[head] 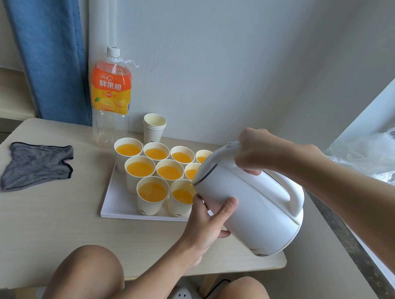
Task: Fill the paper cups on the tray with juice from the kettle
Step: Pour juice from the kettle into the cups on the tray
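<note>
The tray (118, 205) lies on the table (31, 222), and the paper cups (139, 169) stand on it in rows. Behind the tray's left corner stands the bottle (109, 97), with a stack of cups (153, 128) just right of it. Left of the tray, apart from it, lies a cloth (38, 168). The kettle (249, 206) hangs tilted over the tray's right side. Far behind the tray to the right lies a plastic bag (376, 153).

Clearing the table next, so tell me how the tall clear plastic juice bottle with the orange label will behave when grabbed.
The tall clear plastic juice bottle looks empty through its clear lower half, so it is probably light. Tall and narrow, it would likely tip at a nudge. Its thin-looking walls may dent under a squeeze.
</note>
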The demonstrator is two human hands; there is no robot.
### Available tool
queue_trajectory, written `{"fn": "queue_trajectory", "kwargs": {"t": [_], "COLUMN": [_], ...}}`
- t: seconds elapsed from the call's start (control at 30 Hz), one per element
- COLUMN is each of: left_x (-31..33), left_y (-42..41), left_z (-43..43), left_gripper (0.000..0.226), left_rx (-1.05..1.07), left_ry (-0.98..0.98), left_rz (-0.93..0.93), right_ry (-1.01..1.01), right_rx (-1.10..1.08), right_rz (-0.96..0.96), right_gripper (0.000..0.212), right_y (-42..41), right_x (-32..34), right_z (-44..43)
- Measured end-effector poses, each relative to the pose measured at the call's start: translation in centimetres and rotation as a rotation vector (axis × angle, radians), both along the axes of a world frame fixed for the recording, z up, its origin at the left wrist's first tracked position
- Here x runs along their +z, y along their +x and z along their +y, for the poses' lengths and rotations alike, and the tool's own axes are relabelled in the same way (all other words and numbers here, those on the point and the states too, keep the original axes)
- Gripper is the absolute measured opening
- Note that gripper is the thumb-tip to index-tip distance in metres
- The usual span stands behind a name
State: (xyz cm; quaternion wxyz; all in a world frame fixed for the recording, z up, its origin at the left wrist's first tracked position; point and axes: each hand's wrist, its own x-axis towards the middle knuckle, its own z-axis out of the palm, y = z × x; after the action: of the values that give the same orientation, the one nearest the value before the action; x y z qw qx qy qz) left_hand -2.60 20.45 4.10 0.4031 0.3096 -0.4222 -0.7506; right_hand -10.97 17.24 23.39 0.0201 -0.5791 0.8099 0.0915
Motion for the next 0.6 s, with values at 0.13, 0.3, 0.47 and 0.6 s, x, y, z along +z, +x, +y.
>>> {"fn": "queue_trajectory", "kwargs": {"t": [0.13,0.3,0.47,0.6], "left_x": [0.11,0.09,0.02,-0.02], "left_y": [0.07,0.06,0.01,0.03], "left_z": [0.06,0.06,0.0,0.01], "left_gripper": [0.075,0.074,0.073,0.071], "left_rx": [-0.009,-0.009,-0.004,-0.004], "left_ry": [-0.006,-0.006,0.004,0.003], "left_rz": [0.011,0.011,0.012,0.016], "right_ry": [-0.003,0.001,0.003,0.005], "right_rx": [-0.002,-0.003,-0.001,0.0], "right_rz": [-0.008,-0.009,-0.006,-0.007], "right_gripper": [0.021,0.026,0.021,0.02], "right_y": [0.11,0.24,0.42,0.45], "right_x": [0.07,0.14,0.16,0.17], "right_z": [0.03,0.06,0.09,0.07]}}
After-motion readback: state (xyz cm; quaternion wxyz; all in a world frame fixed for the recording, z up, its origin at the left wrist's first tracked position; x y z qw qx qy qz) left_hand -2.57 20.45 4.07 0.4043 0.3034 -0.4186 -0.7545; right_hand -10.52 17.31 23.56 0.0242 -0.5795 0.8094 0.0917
